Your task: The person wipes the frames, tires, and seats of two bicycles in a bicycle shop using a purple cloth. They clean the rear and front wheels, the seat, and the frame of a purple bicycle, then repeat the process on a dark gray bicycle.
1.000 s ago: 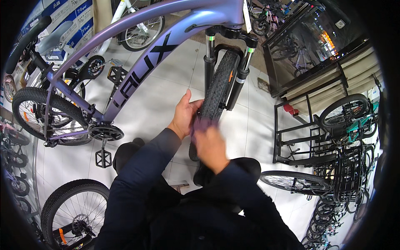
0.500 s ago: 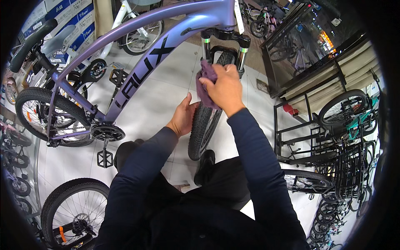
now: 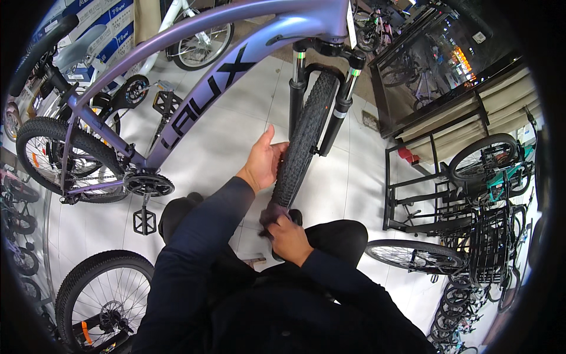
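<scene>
A purple bicycle frame (image 3: 236, 65) stands in front of me, its front wheel turned towards me. The knobby black front tyre (image 3: 309, 127) sits between the legs of a black suspension fork (image 3: 336, 115). On the tyre's left side rests my left hand (image 3: 263, 160), thumb raised and apart, the fingertips partly hidden against the rubber. A dark purple cloth (image 3: 273, 213), slightly blurred, is bunched in my right hand (image 3: 289, 237). That hand is closed and presses the cloth to the near, lower end of the tyre.
At the lower left is a loose-looking wheel (image 3: 106, 295) with an orange band near it. A crank and pedal (image 3: 144, 221) stick out left of my knee. Black metal racks (image 3: 424, 194) and more bicycles stand at right. Boxes (image 3: 112, 35) are stacked at the far left.
My right hand has swept the cloth from the tyre's top near the fork down to its near end. The left hand stays beside the tyre, and the view has shifted slightly.
</scene>
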Demonstrator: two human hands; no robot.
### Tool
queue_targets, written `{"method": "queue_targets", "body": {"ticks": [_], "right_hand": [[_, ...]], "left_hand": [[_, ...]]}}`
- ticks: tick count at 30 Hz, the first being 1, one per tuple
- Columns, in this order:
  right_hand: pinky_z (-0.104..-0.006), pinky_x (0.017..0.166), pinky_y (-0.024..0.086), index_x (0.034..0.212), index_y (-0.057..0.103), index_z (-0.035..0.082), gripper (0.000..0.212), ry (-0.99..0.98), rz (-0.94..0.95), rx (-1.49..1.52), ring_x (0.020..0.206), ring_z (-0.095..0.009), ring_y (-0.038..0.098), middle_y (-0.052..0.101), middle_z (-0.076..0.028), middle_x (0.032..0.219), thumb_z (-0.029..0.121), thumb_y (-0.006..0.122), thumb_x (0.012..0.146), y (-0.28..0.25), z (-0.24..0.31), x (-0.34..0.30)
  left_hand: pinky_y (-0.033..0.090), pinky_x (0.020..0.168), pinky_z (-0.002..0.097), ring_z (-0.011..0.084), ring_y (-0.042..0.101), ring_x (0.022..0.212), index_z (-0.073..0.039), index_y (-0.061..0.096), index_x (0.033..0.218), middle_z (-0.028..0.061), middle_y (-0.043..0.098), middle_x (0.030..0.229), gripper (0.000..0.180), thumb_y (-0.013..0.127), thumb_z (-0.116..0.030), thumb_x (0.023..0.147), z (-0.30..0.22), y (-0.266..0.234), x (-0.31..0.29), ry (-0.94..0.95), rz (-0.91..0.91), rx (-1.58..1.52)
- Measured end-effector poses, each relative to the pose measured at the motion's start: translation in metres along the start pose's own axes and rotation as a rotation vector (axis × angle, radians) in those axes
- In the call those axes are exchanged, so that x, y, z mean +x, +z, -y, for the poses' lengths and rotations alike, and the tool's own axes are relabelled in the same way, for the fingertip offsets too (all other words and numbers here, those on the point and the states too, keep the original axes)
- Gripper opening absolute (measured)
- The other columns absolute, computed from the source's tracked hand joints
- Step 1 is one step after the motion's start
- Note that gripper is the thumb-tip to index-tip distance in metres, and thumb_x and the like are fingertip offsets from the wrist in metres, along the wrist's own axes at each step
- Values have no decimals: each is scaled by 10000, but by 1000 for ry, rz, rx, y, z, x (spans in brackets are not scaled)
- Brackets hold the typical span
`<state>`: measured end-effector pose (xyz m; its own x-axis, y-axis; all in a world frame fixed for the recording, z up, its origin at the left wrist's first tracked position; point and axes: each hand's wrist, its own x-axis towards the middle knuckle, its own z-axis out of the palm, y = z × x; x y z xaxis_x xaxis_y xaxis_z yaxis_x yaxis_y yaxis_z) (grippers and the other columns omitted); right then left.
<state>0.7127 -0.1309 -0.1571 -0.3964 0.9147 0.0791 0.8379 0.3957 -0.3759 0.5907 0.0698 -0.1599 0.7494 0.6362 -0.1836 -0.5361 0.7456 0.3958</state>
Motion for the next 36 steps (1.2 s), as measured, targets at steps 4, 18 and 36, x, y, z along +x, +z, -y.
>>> {"method": "queue_targets", "body": {"ticks": [4, 18, 36], "right_hand": [[-447, 701, 558, 1002, 723, 139, 191, 12, -285, 135, 846, -323, 643, 629, -89, 911, 232, 789, 848, -51, -12, 43], [-459, 622, 540, 1063, 732, 181, 260, 58, -386, -269, 776, -333, 675, 628, -103, 920, 214, 804, 815, -73, -24, 115], [-471, 762, 559, 1165, 721, 87, 361, 3, -659, -19, 872, -396, 669, 654, -186, 972, 309, 770, 885, -145, -58, 145]], "left_hand": [[500, 1056, 435, 318, 660, 1150, 40, 555, 1412, 172, 673, 1296, 958, 378, -796, 979, 7, 5, -6, -25, -14, -9], [538, 951, 368, 246, 687, 1041, 60, 639, 1273, 148, 724, 1155, 947, 412, -805, 960, 5, 18, -5, 110, 4, -103], [532, 973, 389, 218, 660, 1082, -32, 641, 1318, 84, 706, 1179, 773, 375, -703, 1041, 16, 1, -4, 18, -175, 257]]}}
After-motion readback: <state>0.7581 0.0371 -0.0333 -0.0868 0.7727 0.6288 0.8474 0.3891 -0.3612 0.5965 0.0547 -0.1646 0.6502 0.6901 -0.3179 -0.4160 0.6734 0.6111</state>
